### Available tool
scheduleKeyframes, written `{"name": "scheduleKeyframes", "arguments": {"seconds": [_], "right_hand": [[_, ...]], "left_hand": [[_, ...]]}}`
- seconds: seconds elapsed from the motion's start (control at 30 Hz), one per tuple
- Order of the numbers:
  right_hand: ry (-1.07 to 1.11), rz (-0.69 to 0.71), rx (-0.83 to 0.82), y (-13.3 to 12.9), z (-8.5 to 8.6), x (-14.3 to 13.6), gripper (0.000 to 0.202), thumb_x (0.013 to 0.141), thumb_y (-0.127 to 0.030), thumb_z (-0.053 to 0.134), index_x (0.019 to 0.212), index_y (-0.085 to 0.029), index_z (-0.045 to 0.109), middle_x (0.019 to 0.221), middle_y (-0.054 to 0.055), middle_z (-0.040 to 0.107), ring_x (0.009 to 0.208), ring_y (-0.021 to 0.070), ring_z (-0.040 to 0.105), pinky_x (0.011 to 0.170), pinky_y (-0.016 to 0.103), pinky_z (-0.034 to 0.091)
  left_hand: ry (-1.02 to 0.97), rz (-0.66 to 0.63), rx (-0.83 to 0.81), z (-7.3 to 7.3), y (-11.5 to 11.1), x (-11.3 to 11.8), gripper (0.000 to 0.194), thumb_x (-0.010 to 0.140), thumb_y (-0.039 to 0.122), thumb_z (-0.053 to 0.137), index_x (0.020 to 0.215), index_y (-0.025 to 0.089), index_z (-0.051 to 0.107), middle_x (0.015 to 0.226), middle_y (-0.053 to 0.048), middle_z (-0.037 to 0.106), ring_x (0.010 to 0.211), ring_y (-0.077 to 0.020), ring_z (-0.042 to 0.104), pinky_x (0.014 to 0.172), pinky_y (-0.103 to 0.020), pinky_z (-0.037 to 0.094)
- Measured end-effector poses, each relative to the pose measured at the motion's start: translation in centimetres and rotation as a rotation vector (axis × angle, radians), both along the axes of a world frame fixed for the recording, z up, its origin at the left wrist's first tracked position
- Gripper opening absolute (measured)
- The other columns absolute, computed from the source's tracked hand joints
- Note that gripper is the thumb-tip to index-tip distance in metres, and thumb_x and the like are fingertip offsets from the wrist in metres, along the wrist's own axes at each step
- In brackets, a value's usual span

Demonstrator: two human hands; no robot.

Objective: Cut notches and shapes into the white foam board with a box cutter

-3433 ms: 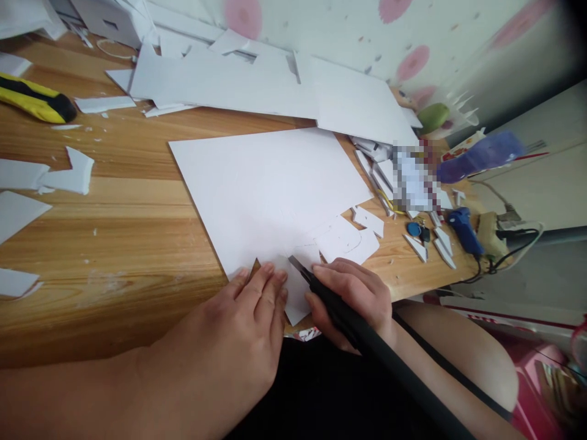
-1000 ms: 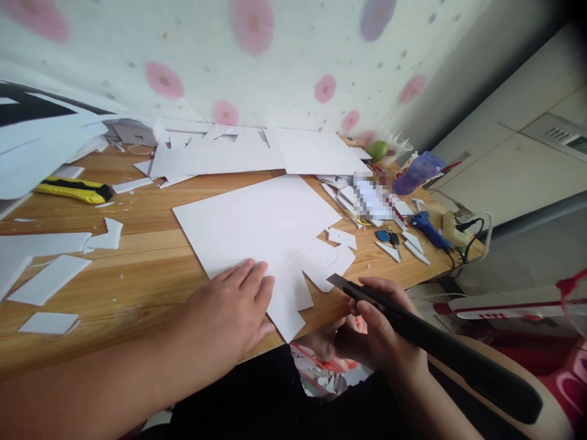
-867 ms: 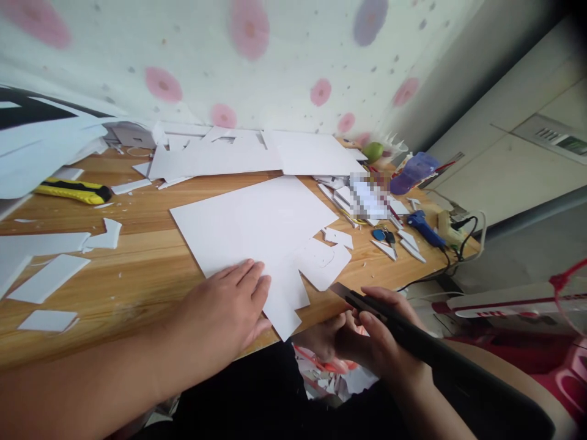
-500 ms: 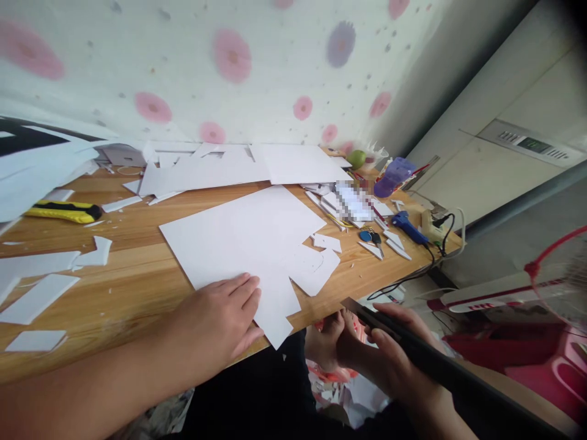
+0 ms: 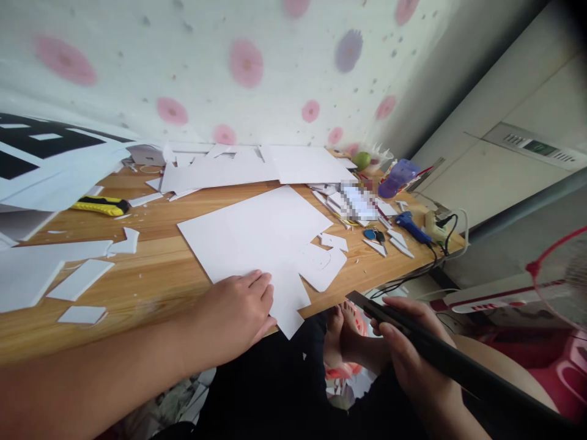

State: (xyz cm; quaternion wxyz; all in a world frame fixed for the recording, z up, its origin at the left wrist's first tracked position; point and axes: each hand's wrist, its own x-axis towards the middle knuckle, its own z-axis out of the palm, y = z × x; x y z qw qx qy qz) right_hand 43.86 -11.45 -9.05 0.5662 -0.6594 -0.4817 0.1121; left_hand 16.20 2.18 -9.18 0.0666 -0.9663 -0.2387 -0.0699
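My left hand (image 5: 245, 311) lies flat, fingers stretched out, on the lower left part of a white board sheet (image 5: 261, 229). Jagged notches mark the sheet's right side, and one pointed corner sticks out past the table's front edge. In my right hand (image 5: 422, 348) is a long black utility knife (image 5: 406, 327), its blade pointing up and left. The knife is held off the table, above my lap and feet, apart from the sheet. A cut white offcut (image 5: 323, 266) rests against the sheet's right side, with a smaller scrap (image 5: 334, 241) above it.
A yellow and black cutter (image 5: 101, 206) lies at left among white pieces (image 5: 80, 280). Larger white boards (image 5: 307, 164) rest along the wall. At right are keys (image 5: 373, 234), a blue glue gun (image 5: 411, 227), a power strip (image 5: 435, 227), cables and a purple cup (image 5: 398, 177).
The view has turned slightly left, so most things appear shifted right. My left hand remains flat on the sheet, and my right hand still grips the knife beside the table.
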Motion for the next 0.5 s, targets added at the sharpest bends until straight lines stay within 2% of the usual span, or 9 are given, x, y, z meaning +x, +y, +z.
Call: {"name": "scheduleKeyframes", "arguments": {"seconds": [0.23,0.37,0.5], "right_hand": [[0.027,0.059,0.016,-0.7,1.7,-3.5,0.018,0.087,-0.036,0.079,0.102,-0.027,0.078,0.092,0.006,0.082,0.083,0.0257,0.079,0.077,0.036,0.066],[-0.036,0.108,0.011,-0.6,1.7,-4.8,0.018,0.085,-0.041,0.078,0.097,-0.027,0.079,0.087,0.006,0.081,0.078,0.0259,0.077,0.072,0.035,0.064],[-0.179,0.161,-0.041,0.7,1.2,-5.7,0.024,0.081,-0.037,0.080,0.104,-0.031,0.079,0.091,0.003,0.081,0.083,0.0250,0.077,0.076,0.034,0.062]], "left_hand": [[0.101,0.084,-0.116,2.0,-0.1,0.8,0.023,0.097,0.023,0.070,0.114,0.008,0.076,0.125,-0.022,0.076,0.114,-0.0363,0.075,0.098,-0.051,0.065],[0.123,0.117,-0.168,2.3,-0.2,1.1,0.024,0.097,0.026,0.070,0.113,0.009,0.077,0.126,-0.022,0.075,0.117,-0.0369,0.074,0.102,-0.052,0.062],[0.129,0.153,-0.237,2.4,-0.3,1.1,0.032,0.095,0.031,0.073,0.118,0.009,0.076,0.128,-0.022,0.073,0.121,-0.0364,0.071,0.106,-0.050,0.059]]}}
